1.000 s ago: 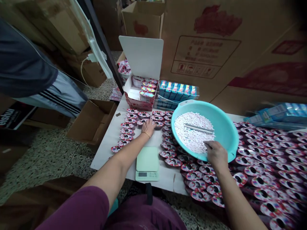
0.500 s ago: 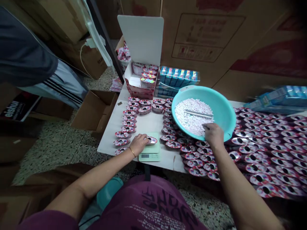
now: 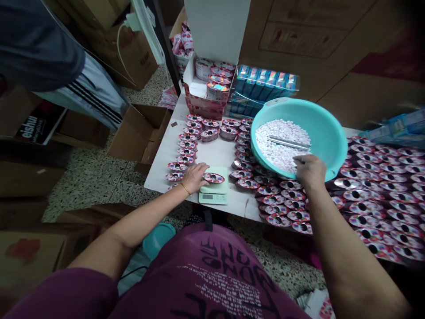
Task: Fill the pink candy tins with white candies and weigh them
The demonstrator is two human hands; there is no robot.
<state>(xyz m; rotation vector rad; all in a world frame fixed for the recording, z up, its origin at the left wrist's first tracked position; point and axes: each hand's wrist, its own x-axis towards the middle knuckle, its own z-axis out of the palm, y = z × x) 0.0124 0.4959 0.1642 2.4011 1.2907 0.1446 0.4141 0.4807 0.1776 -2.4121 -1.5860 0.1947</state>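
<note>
A small oval container (image 3: 213,177) with a round dark opening and a pink-and-white printed rim stands on a pale green digital scale (image 3: 214,198). My left hand (image 3: 195,178) lies at its left side with fingers stretched out; whether the fingertips still touch it is hard to tell. Over the near rim of a turquoise basin (image 3: 332,137), the fingers of my right hand (image 3: 310,172) are closed together. Whatever they hold, if anything, cannot be made out. Inside the basin are many small white pellets (image 3: 282,126) with a metal tube-like bar (image 3: 288,142) on top.
Rows of similar oval containers (image 3: 361,208) cover the right of the white table (image 3: 212,153); a shorter row (image 3: 186,152) lines its left. Behind stand an open display box (image 3: 207,106) and wrapped blue packs (image 3: 262,84). Another person's leg (image 3: 89,91) is at the left, near an open carton (image 3: 139,137).
The view has shifted, so the table sits higher and further right. My left fingers have loosened from the container on the scale. My right hand stays at the basin's near side.
</note>
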